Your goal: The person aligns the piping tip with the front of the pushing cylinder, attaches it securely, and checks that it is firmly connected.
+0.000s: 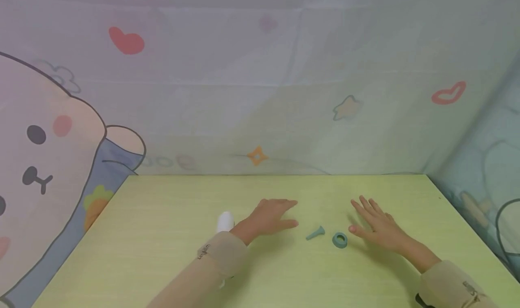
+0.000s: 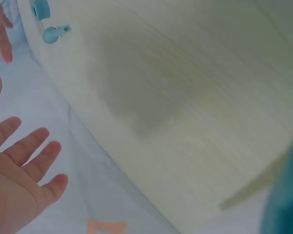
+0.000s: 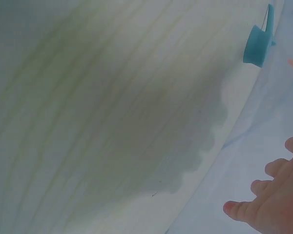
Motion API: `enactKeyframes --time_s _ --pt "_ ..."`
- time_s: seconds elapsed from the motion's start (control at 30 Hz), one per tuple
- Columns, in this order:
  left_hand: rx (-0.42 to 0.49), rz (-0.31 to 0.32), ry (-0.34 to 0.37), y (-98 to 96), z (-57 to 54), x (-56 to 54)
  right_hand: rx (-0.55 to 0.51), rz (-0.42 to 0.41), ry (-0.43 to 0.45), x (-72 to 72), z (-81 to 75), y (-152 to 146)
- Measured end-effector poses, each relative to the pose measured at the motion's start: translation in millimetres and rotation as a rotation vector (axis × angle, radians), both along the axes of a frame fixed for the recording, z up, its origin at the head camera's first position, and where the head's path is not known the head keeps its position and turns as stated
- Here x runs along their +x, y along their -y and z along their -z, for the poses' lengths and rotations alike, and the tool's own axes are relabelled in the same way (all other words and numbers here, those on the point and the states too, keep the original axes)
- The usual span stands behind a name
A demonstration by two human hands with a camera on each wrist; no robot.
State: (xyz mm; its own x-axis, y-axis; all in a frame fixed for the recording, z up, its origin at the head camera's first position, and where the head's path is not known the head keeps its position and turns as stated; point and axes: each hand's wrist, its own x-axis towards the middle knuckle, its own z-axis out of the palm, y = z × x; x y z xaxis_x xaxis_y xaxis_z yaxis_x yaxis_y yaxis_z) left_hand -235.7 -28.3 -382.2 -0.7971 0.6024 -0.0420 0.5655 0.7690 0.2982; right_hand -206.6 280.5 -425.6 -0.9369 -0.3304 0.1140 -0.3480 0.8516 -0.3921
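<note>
My left hand [image 1: 271, 216] hovers above the table with its fingers spread and nothing held. To the right, my right hand [image 1: 378, 226] also has its fingers extended and holds nothing. Between the two lie a small teal piece with a flared head and thin stem [image 1: 315, 233] and a teal ring [image 1: 340, 240]. The ring is closest to my right thumb. A white object [image 1: 225, 222] lies beside my left wrist, partly hidden by the forearm. In the left wrist view, a blurred teal shape [image 2: 289, 195] fills the lower right edge.
The pale yellow-green tabletop [image 1: 142, 235] ends at a hanging cloth backdrop [image 1: 227, 109] printed with hearts and stars. A large cartoon bear [image 1: 53, 172] covers the cloth on the left. A dark cable [image 1: 499, 226] hangs at the right side.
</note>
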Motion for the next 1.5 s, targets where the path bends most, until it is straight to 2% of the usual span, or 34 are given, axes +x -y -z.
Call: enactKeyframes --time_s 0.27,0.53,0.7,0.87,1.0,1.17,1.5 --pt "0.082 0.039 0.121 -25.4 12.1 -5.1 -0.081 -0.066 0.007 3.5 0.3 6.3" --pt "0.154 0.031 0.144 -44.1 28.3 -11.3 -0.118 -0.124 -0.002 2.9 1.5 11.5" --pt "0.127 -0.009 0.129 -57.1 39.6 -13.9 -0.131 -0.128 -0.005 2.8 2.8 11.9" --pt "0.071 -0.015 0.124 -67.7 47.7 -11.1 -0.151 -0.138 0.017 4.8 2.5 12.1" --pt "0.029 -0.015 0.125 -73.4 47.4 -6.4 -0.154 -0.157 0.036 5.3 2.8 11.9" --pt "-0.017 -0.013 0.08 -76.1 45.8 -4.0 -0.147 -0.16 0.056 5.4 3.1 12.1" --pt "0.029 -0.048 0.08 -64.5 48.7 -2.8 -0.132 -0.18 0.097 7.5 1.0 16.4"
